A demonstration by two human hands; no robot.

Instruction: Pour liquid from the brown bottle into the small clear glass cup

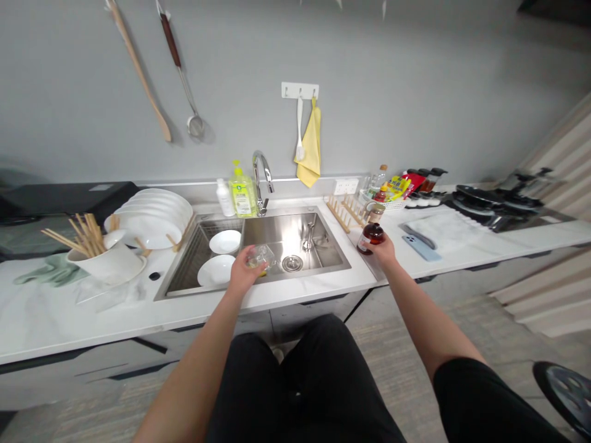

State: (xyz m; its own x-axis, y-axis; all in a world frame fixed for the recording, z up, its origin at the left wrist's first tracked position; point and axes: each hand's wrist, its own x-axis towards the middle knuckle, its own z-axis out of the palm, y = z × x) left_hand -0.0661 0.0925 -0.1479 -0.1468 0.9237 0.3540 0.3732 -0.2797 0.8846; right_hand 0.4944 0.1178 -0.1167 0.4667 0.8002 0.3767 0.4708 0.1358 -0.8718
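Over the front of the steel sink (318,269), my left hand (243,269) is closed around a small see-through glass (263,253). A bit of yellow shows under the glass; I cannot make out what it is. Right of the sink, my right hand (383,251) has its fingers wrapped round a dark brown bottle (372,234) with a pale label, upright at the counter. Behind that bottle is a jar (376,213) with a light lid. Two white bowls, one at the back (225,241) and one in front (216,271), sit in the sink's left part, near my left hand.
Behind the sink stand a chrome faucet (261,178), a yellow-green soap bottle (242,194) and a white bottle (225,198). Wooden racks (339,214), a phone (421,247) and a stove (489,206) lie rightward. White plates (154,215) and a chopstick holder (108,261) stand left.
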